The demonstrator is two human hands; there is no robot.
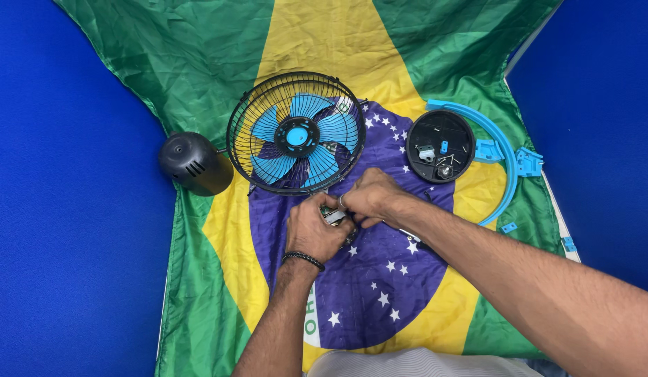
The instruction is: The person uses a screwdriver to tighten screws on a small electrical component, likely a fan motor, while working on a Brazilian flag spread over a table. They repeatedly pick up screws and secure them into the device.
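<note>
The left hand (315, 230) and right hand (369, 199) meet over a flag cloth (380, 293) spread on the blue worktop (65, 230). Their fingers are curled narrow around a small metal part (333, 216), which sits between the two hands and is mostly hidden by them. The left wrist wears a dark braided band (303, 259). Just beyond the fingers lies a black wire fan cage (296, 132) with blue blades inside, touching or almost touching the right hand's knuckles. A black motor cover (193, 163) lies farther off on the left hand's side. On the right hand's side lie a round black base plate (440, 146) holding small loose pieces and a curved blue bracket (502, 157).
</note>
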